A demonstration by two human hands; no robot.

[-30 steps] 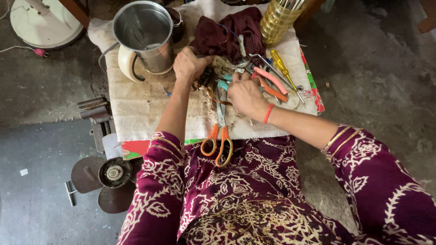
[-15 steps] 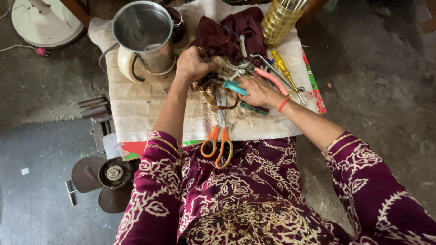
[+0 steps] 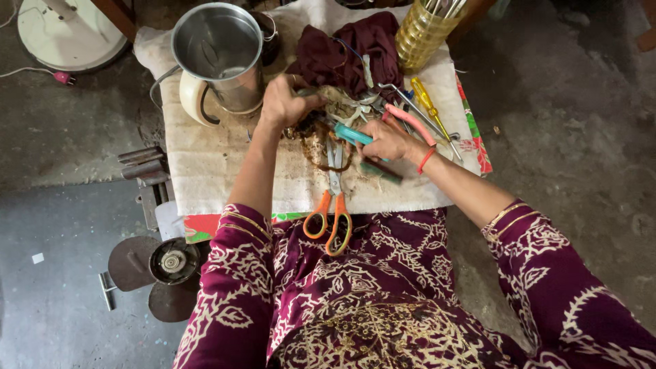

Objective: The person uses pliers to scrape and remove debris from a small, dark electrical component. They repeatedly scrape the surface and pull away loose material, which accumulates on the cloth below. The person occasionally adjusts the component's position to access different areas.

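My left hand (image 3: 283,102) is closed on a tangle of brown wire and fibres (image 3: 321,133) in the middle of a cloth-covered low table (image 3: 205,160). My right hand (image 3: 386,140) grips a tool with teal handles (image 3: 352,134), its lower end blurred near the tangle. Orange-handled scissors (image 3: 331,212) lie at the front edge, blades pointing to the tangle. A maroon cloth (image 3: 352,58) is bunched just behind my hands.
A steel kettle pot (image 3: 219,58) stands at the back left, a yellow holder of tools (image 3: 424,31) at the back right. Pink-handled pliers (image 3: 410,123) and a yellow screwdriver (image 3: 429,102) lie to the right. Metal motor parts (image 3: 171,263) sit on the floor at left.
My right hand has lifted off the table, picked up the teal-handled tool and shifted right. My left hand has moved slightly back toward the kettle with the tangle.
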